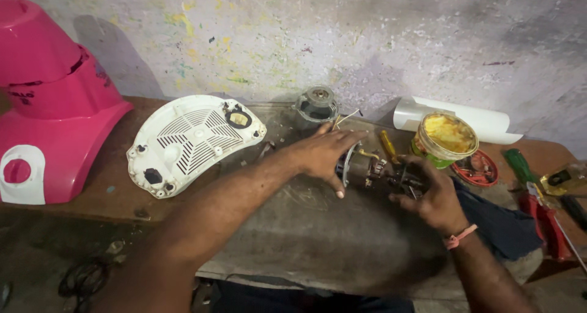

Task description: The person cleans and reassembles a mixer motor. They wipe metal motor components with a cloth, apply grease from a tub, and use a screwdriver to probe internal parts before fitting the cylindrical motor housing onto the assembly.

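A small electric motor (373,166), its metal frame, copper-coloured windings and loose wires exposed, lies on the worn workbench (318,227) between a person's two hands. The left hand (324,151) rests over the motor's rounded end, fingers spread and flat. The right hand (431,193) curls around the wired end, fingers closed on it. A white vented base plate (189,138) lies to the left, an open tin of yellow paste (445,138) just behind.
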